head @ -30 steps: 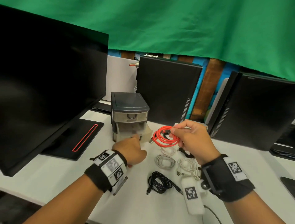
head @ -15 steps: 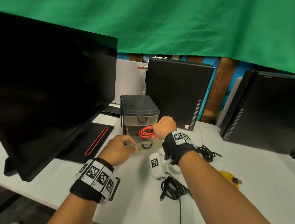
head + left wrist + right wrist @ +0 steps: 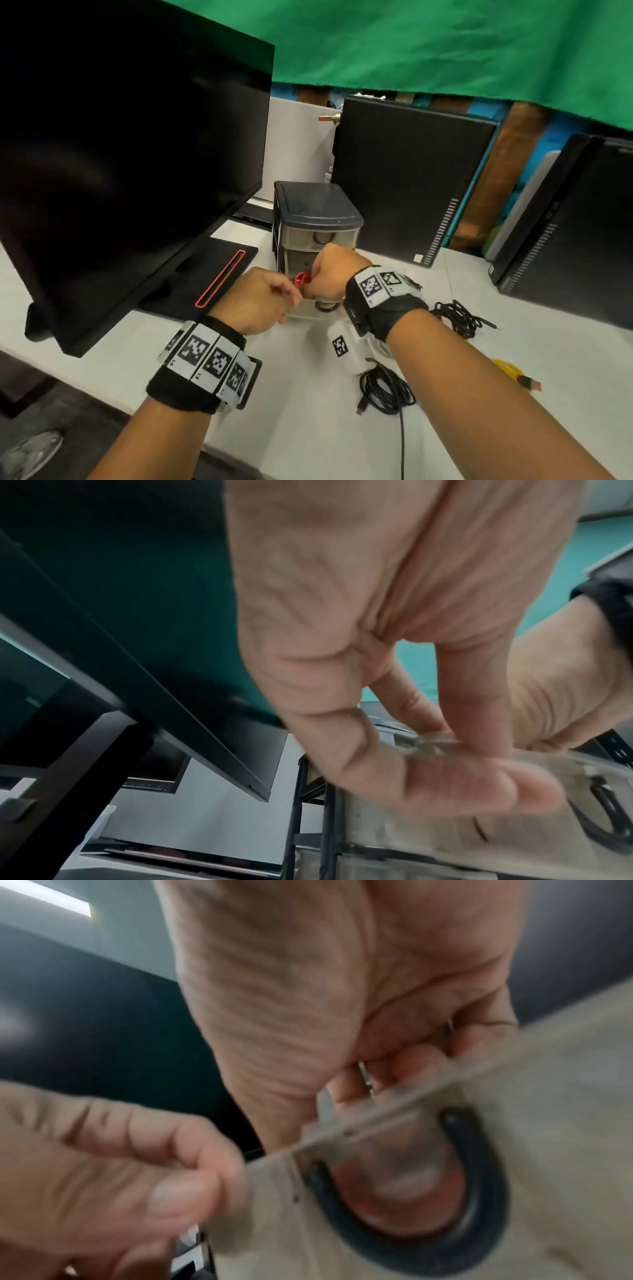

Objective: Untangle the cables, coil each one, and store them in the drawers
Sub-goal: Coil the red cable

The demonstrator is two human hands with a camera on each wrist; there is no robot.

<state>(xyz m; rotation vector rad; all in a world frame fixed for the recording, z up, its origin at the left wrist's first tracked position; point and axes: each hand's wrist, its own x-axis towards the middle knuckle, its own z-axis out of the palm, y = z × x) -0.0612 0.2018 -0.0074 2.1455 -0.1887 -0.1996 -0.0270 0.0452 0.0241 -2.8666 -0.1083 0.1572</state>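
Observation:
A small grey drawer unit stands on the white table, its lower translucent drawer pulled out. My left hand pinches the drawer's front rim; the left wrist view shows thumb and fingers of this hand closed on that rim beside the black handle. My right hand holds the coiled red cable down inside the open drawer. In the right wrist view its fingers curl behind the drawer front; the cable itself is mostly hidden.
A black coiled cable, another black cable, a yellow cable and a white cable lie right of the drawer unit. A large monitor with its base stands left. Black computer cases stand behind.
My right hand carried the red coil leftward from the cable pile and lowered it into the open drawer. My left hand stayed on the drawer front.

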